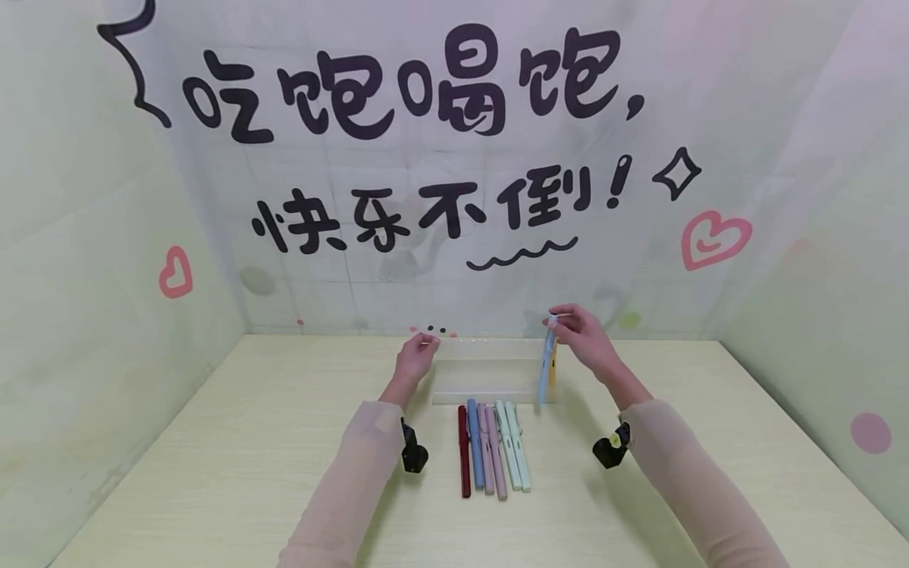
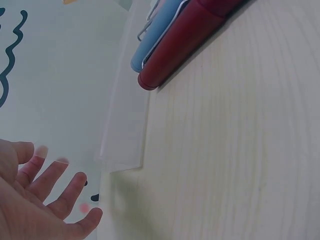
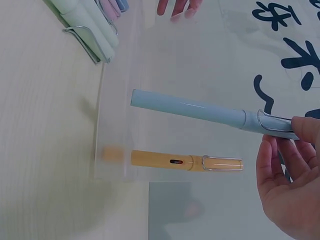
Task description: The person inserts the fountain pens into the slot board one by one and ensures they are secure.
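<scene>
Pens (image 1: 486, 454) number eight. Six lie side by side on the desk (image 1: 284, 473), in front of the one clear box (image 1: 483, 397): one dark red pen (image 1: 465, 450), one blue pen (image 1: 476, 442), two pink pens (image 1: 496, 454) and two mint pens (image 1: 508, 446). One orange pen (image 3: 147, 158) lies inside the box, at its right end. The right hand (image 1: 585, 339) pinches one light blue pen (image 3: 185, 111) by its clip end, raised over that same end. The left hand (image 1: 415, 359) pinches the box at its left rear corner.
</scene>
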`<state>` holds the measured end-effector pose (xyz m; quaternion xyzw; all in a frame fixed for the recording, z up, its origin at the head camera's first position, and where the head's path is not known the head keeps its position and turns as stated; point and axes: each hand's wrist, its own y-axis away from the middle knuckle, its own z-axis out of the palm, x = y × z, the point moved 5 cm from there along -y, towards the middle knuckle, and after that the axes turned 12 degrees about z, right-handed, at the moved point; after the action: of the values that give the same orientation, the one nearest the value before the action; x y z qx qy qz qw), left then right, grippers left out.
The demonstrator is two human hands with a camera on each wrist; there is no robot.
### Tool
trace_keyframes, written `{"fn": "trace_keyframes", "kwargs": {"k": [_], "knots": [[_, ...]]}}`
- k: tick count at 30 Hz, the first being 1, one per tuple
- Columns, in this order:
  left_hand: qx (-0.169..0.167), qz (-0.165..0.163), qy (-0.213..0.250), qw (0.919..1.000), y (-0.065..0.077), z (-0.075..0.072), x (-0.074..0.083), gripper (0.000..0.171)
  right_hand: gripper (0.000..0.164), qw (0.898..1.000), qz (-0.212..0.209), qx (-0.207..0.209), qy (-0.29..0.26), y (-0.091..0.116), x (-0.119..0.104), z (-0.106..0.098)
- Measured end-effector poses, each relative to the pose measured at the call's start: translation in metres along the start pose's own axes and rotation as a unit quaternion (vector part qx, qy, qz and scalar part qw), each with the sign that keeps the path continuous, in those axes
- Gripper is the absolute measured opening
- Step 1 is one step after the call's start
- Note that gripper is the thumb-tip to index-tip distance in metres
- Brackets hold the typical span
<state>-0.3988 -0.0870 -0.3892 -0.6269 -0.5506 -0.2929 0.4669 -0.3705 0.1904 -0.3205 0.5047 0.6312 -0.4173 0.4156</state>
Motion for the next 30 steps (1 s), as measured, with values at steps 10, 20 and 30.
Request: {"fn": "trace_keyframes", "kwargs": {"k": [10, 20, 30], "knots": [[0.0, -0.007, 0.001, 1.0, 0.001, -0.001, 0.0, 0.026, 0.033, 0.997, -0.021, 0.069, 0.013, -0.008, -0.003, -0.009], [0.003, -0.004, 0.001, 1.0, 0.003, -0.002, 0.001, 0.026, 0.027, 0.995, -0.017, 0.093, 0.03, -0.011, 0.007, -0.006], [0.003, -0.005, 0.006, 1.0, 0.004, -0.002, 0.003, 0.026, 0.026, 0.997, -0.012, 0.072, 0.04, -0.013, 0.016, 0.0]]}}
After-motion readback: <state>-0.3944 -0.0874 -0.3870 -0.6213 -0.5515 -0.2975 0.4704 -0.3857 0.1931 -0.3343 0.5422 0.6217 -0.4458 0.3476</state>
